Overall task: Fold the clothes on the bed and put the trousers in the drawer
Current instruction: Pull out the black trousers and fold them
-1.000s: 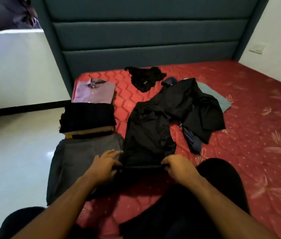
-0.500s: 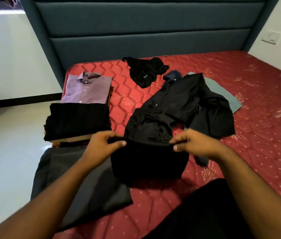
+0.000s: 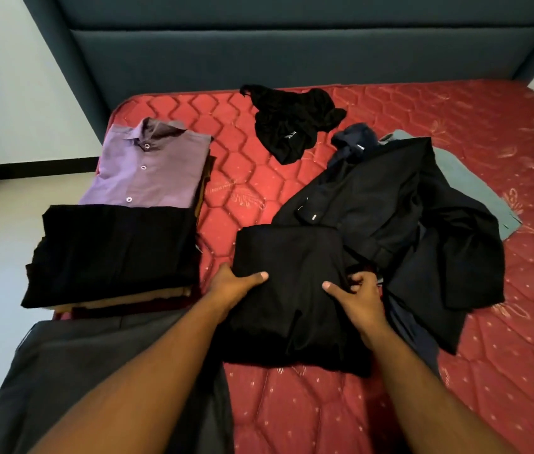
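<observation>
nearest the camera, two bare forearms reach out over the bed point(image 3: 291, 414), a red quilted mattress. a grey pair of trousers point(image 3: 62, 371) lies flat at the near left edge, partly under the left forearm. just past it, in the middle, sits the black garment point(image 3: 291, 309), folded into a thick, roughly square bundle, matte and dark, flat on the mattress. the left hand point(image 3: 236, 285) clamps its left edge, thumb lying on top, fingers tucked beneath. the right hand point(image 3: 358, 299) is at the right edge, thumb stretched out on the cloth, fingers curled and bunching the fabric there. so both grips are closed on that one bundle. left of it, one black folded piece point(image 3: 111, 253) tops a stack at the bed's edge, tan layers showing beneath. behind that, one purple shirt point(image 3: 147, 172), folded, buttons up. right of the bundle, a loose heap of dark clothes point(image 3: 406, 217) sprawls, touching the bundle, a pale grey-green cloth point(image 3: 465, 185) poking out behind. farther back, one crumpled black item point(image 3: 291, 122) lies alone. beyond it, the teal padded headboard point(image 3: 291, 44).
</observation>
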A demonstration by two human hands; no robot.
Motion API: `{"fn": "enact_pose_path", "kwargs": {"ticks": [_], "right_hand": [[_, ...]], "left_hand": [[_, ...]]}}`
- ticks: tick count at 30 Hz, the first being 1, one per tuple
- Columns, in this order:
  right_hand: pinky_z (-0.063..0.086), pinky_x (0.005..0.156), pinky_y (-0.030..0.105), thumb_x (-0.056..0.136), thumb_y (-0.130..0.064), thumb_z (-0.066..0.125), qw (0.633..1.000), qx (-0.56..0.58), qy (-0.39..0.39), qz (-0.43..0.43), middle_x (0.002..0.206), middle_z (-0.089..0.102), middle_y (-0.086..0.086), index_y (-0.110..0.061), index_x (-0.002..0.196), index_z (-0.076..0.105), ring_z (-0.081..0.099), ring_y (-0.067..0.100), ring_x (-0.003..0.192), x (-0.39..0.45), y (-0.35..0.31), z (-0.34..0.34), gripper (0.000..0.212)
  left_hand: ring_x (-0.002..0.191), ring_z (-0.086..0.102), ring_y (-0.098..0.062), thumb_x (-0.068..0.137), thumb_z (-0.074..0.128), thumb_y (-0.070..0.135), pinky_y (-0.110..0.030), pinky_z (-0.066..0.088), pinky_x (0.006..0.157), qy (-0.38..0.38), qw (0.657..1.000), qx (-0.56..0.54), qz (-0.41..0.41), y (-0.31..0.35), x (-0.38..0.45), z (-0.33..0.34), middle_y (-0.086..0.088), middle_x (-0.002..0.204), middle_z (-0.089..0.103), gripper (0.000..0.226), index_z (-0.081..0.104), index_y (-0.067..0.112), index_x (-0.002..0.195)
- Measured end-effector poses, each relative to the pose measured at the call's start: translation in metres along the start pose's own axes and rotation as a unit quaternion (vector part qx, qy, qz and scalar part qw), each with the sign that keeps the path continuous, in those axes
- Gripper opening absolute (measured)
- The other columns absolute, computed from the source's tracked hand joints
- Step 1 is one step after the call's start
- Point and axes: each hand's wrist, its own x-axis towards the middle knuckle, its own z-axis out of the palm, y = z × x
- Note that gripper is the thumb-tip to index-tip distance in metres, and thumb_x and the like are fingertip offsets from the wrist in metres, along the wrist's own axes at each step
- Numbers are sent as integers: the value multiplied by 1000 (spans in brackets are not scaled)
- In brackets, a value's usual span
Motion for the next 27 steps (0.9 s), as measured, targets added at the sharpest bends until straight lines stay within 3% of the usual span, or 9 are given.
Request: {"fn": "enact_pose_path", "kwargs": {"ticks": [3,8,11,13,15,18,22,25,27], "right_hand": [[51,60,12,79,-12,78,989,103,-97,33,97,69,2,-12,102,59,66,9,79,-7,-3,3,30],[56,86,34,88,-6,66,956,168,-230,69,106,73,8,-8,114,67,70,23,97,-13,-15,8,27],[57,82,32,92,-2,57,949,197,-244,43,103,74,9,-10,110,66,70,24,94,-16,-37,12,21],[55,88,34,93,-4,56,953,190,-236,1,107,73,6,-14,114,64,69,22,98,-9,-59,15,24],[52,92,32,94,-5,55,954,186,-231,-43,110,72,2,-16,115,63,68,18,101,5,-87,17,25],[55,86,29,94,-6,55,947,202,-235,-91,107,73,0,-19,113,63,69,14,95,40,-139,22,24],[58,66,27,96,-4,52,922,254,-267,-119,98,74,3,-16,113,62,72,15,83,99,-202,44,24],[60,69,34,96,-5,53,920,273,-267,-84,106,72,7,-15,119,60,71,20,89,163,-203,75,26],[59,79,38,93,-15,61,944,197,-260,-53,114,70,8,-15,125,57,70,22,96,191,-168,89,32]], "left_hand": [[69,71,-13,78,81,19,-20,55,54,-81,995,-33,-57,7,-18,-4,-6,91,74,35,69,6,108],[90,71,-19,90,69,16,-22,56,70,-69,996,-62,-3,7,-29,-20,-5,104,74,30,66,8,119],[104,64,-17,94,62,20,-27,51,89,-13,997,34,69,16,-30,-28,0,116,67,31,60,17,125],[114,59,-18,95,61,20,-31,45,100,15,991,41,128,33,-25,-36,0,124,63,38,53,18,132],[117,58,-20,94,63,20,-36,44,105,40,985,23,169,61,-14,-45,-3,126,62,43,50,14,134],[115,59,-21,93,65,23,-37,45,103,76,971,13,228,118,16,-60,-6,124,63,41,54,9,130],[108,64,-25,92,65,26,-40,51,96,97,963,-2,252,181,76,-81,-9,114,69,34,60,5,119],[110,63,-23,89,68,37,-34,51,92,102,972,0,214,189,132,-83,-7,118,66,48,56,6,123],[119,56,-21,90,68,36,-30,47,96,68,986,26,148,165,147,-72,-7,132,56,60,46,6,137]]}}
